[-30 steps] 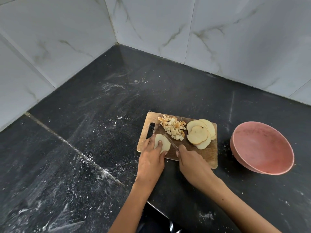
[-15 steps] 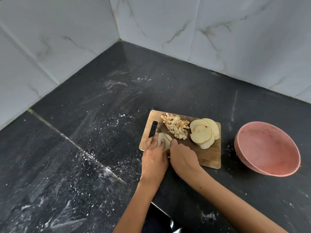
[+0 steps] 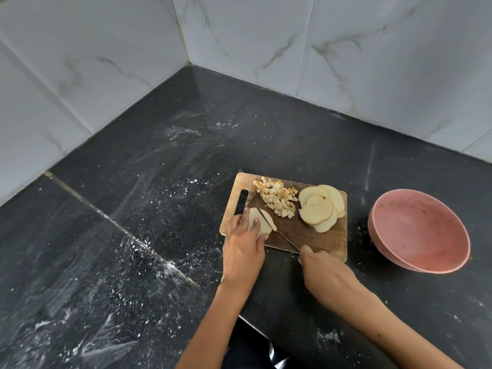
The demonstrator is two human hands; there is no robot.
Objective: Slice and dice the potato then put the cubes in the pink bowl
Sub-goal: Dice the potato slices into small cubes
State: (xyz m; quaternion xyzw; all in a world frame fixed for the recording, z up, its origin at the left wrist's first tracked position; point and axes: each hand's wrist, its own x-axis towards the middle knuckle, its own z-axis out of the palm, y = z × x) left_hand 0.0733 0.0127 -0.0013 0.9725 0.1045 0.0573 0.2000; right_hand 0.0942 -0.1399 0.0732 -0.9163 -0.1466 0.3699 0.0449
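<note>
Here the left hand (image 3: 243, 251) presses straight fingers on a potato slice (image 3: 259, 222), steadying it. The right hand (image 3: 323, 272) grips the knife (image 3: 282, 235), its blade cutting strips just beside those fingers. Beyond the hands lie cubes (image 3: 278, 199); the pink bowl (image 3: 419, 231) waits right of the right hand.

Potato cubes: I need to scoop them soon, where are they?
In the head view, the potato cubes are piled on the cutting board's far side, left of the potato slices.

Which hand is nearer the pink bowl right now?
Right. The right hand grips the knife at the board's near edge, left of the pink bowl; the left hand is farther left, pressing the potato slice.
</note>
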